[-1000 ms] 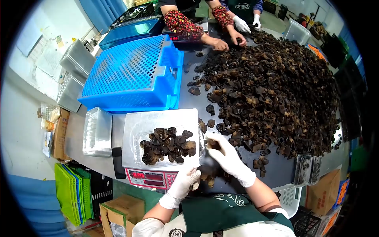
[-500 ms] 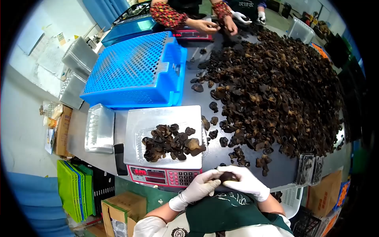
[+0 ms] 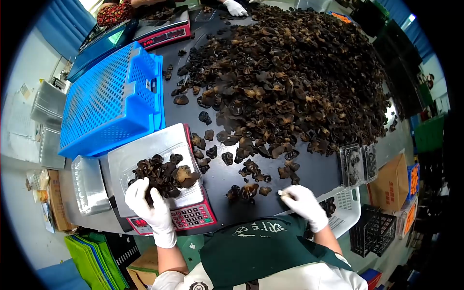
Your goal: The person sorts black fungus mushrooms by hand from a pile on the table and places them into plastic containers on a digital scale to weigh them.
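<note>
Dark wood-ear mushrooms (image 3: pixel 166 174) fill a clear plastic tray on the silver scale (image 3: pixel 121 157). My left hand (image 3: pixel 151 208), in a white glove, is at the near edge of that tray with its fingers apart, touching or just over the mushrooms. My right hand (image 3: pixel 302 205), also gloved, hovers at the table's near edge, right of a few loose mushrooms (image 3: pixel 249 192); its fingers are bent together and whatever they may hold is too small to name. A large heap of mushrooms (image 3: pixel 295 82) covers much of the dark table (image 3: pixel 232 212).
An upturned blue crate (image 3: pixel 104 96) lies behind the scale, with stacked clear trays (image 3: pixel 91 186) to its left. Filled clear boxes (image 3: pixel 352 166) stand at the right edge. Across the table are a second scale (image 3: pixel 166 36) and a co-worker's gloved hand (image 3: pixel 235 7).
My hands have come apart, the left moving to the tray and the right rightwards. The dark mushroom between them no longer shows there. The view has turned, shifting the scale and heap left.
</note>
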`<state>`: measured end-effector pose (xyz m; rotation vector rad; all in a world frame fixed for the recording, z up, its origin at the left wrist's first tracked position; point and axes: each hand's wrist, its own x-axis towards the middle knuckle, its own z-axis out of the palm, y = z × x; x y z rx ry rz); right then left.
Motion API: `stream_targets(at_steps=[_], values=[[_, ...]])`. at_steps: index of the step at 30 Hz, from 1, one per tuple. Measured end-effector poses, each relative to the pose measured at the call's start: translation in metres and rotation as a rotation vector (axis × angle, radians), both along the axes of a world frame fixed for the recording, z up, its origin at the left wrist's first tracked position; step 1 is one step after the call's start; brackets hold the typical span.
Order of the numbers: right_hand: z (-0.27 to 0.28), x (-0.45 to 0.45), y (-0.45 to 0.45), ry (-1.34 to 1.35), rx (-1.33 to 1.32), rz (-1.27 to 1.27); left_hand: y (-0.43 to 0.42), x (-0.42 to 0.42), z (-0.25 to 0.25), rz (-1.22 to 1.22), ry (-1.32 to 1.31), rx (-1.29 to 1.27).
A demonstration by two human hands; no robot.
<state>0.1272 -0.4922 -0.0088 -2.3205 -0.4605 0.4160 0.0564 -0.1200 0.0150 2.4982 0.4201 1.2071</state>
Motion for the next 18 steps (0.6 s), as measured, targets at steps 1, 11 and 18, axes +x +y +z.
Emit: stream_targets(at_steps=[1, 11, 18], values=[[-0.013, 0.0, 0.013, -0.118, 0.024, 0.09, -0.008, 0.001, 0.004, -0.084, -0.01, -0.048], [-0.064, 0.019, 0.07, -0.394, 0.222, 0.111, -0.117, 0.012, -0.025, -0.838, 0.483, -0.353], [-0.002, 0.017, 0.073, 0.646, 0.594, 0.015, -0.11, 0.008, -0.017, -0.908, 0.456, -0.927]])
